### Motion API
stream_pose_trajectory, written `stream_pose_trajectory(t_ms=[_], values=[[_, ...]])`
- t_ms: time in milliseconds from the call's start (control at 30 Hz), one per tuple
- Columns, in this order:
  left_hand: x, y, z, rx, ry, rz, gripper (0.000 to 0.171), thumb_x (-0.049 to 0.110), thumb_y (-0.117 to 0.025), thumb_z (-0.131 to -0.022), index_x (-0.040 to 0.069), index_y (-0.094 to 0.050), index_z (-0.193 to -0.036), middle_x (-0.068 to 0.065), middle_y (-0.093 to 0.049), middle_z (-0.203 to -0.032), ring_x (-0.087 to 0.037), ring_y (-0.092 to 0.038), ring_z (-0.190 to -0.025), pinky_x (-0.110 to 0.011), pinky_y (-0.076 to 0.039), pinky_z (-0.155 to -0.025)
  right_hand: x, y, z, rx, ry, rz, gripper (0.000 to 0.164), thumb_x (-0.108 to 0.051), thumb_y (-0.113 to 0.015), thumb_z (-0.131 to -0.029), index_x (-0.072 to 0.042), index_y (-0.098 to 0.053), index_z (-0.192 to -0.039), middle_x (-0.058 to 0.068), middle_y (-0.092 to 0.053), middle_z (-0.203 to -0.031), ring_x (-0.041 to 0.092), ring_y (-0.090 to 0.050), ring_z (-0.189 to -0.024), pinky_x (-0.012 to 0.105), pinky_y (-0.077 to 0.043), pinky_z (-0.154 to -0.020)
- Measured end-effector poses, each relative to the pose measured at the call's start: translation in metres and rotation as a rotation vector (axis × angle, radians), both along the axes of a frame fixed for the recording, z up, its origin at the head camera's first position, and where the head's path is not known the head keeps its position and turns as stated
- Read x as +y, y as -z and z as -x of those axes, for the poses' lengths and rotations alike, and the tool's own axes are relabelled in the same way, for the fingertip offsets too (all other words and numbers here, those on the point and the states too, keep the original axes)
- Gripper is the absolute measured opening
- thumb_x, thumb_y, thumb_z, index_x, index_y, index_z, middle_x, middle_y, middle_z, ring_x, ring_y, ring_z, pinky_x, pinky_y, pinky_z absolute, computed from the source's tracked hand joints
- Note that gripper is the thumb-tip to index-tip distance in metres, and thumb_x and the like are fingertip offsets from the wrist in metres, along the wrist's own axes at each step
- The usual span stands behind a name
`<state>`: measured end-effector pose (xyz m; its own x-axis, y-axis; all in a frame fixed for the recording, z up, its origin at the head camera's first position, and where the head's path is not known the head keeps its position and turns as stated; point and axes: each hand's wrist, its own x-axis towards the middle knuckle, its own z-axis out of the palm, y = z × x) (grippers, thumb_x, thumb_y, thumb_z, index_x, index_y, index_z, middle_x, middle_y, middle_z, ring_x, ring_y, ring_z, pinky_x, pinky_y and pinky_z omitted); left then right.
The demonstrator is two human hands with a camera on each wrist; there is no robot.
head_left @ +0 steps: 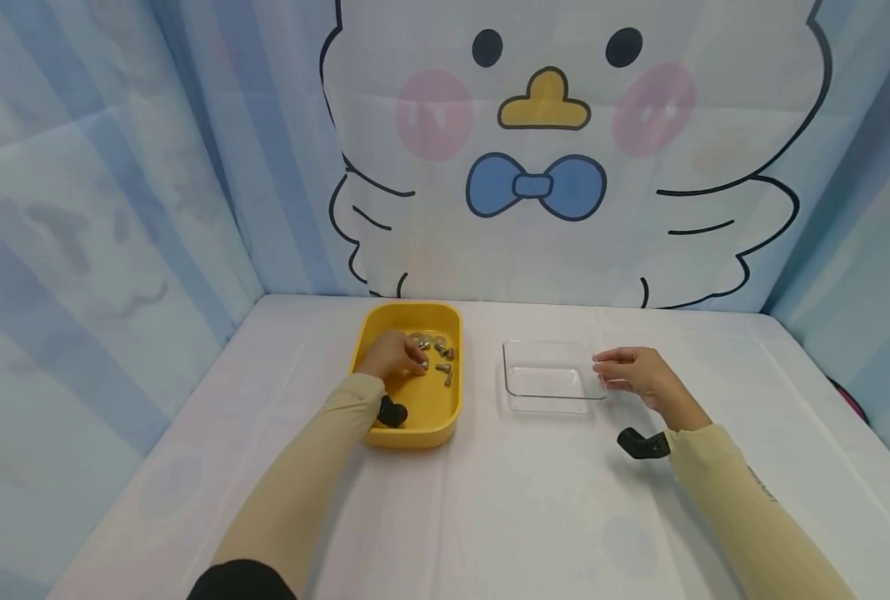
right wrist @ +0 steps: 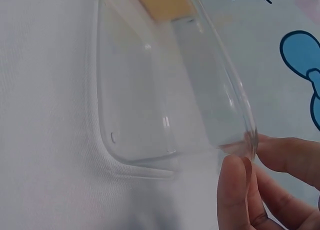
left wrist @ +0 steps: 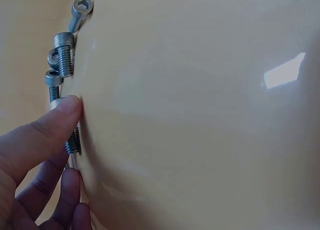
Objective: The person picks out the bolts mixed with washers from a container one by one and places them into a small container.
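My left hand is inside the yellow tray. Its thumb and fingertips pinch a socket-head screw, whose threaded end pokes out below the thumb. More metal screws lie in a loose row beyond the thumb, along the tray's right side. Over on the right, the clear plastic box stands on the table. With thumb and fingers, my right hand grips the rim at its right corner. In the right wrist view, the fingertips are on both sides of the clear wall.
Small pale round pieces lie with the screws near the tray's back. Beneath everything is a white cloth-covered table. A printed cloth backdrop rises behind the table, and curtains hang at the sides.
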<state>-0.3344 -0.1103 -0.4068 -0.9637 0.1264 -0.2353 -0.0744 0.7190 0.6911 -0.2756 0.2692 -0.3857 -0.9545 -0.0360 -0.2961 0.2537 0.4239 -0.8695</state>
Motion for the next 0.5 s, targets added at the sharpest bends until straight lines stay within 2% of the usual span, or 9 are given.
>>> stream_pose_trajectory(t_ms=[133, 233, 433, 500], values=[[0.0006, -0.0006, 0.0009, -0.004, 0.014, 0.003, 0.014, 0.010, -0.077, -0.077, 0.010, -0.075, -0.090, -0.006, -0.070, -0.098, -0.017, -0.051, -0.078, -0.020, -0.043, -0.063, 0.0030, 0.0012, -0.0002, -0.051, 0.017, 0.095, 0.049, -0.018, -0.062, -0.091, 0.007, -0.046, -0.130, -0.013, -0.059, -0.086, 0.002, -0.058, -0.076, 0.015, -0.054, -0.073], [0.0007, -0.0004, 0.0019, -0.001, 0.027, 0.013, 0.013, 0.010, -0.077, -0.077, 0.010, -0.074, -0.090, -0.006, -0.070, -0.097, -0.017, -0.051, -0.077, -0.020, -0.042, -0.062, 0.0053, 0.0025, -0.0006, -0.091, 0.029, 0.192, 0.041, -0.016, -0.063, -0.090, 0.002, -0.050, -0.125, -0.014, -0.059, -0.083, 0.002, -0.059, -0.076, 0.015, -0.054, -0.072], [0.0000, -0.0009, 0.0021, 0.015, 0.053, 0.035, 0.012, 0.011, -0.076, -0.077, 0.009, -0.074, -0.089, -0.006, -0.069, -0.096, -0.016, -0.050, -0.076, -0.019, -0.041, -0.061, 0.0085, 0.0040, -0.0030, -0.146, 0.037, 0.343, 0.013, -0.011, -0.062, -0.090, -0.015, -0.059, -0.102, -0.013, -0.061, -0.084, 0.004, -0.061, -0.076, 0.016, -0.055, -0.070], [-0.0004, -0.0014, 0.0016, 0.021, 0.062, 0.043, 0.012, 0.011, -0.076, -0.077, 0.009, -0.074, -0.089, -0.006, -0.069, -0.096, -0.015, -0.050, -0.076, -0.019, -0.041, -0.062, 0.0099, 0.0047, -0.0031, -0.154, 0.029, 0.390, 0.010, -0.009, -0.061, -0.090, -0.018, -0.061, -0.093, -0.013, -0.062, -0.084, 0.004, -0.061, -0.075, 0.017, -0.055, -0.069]])
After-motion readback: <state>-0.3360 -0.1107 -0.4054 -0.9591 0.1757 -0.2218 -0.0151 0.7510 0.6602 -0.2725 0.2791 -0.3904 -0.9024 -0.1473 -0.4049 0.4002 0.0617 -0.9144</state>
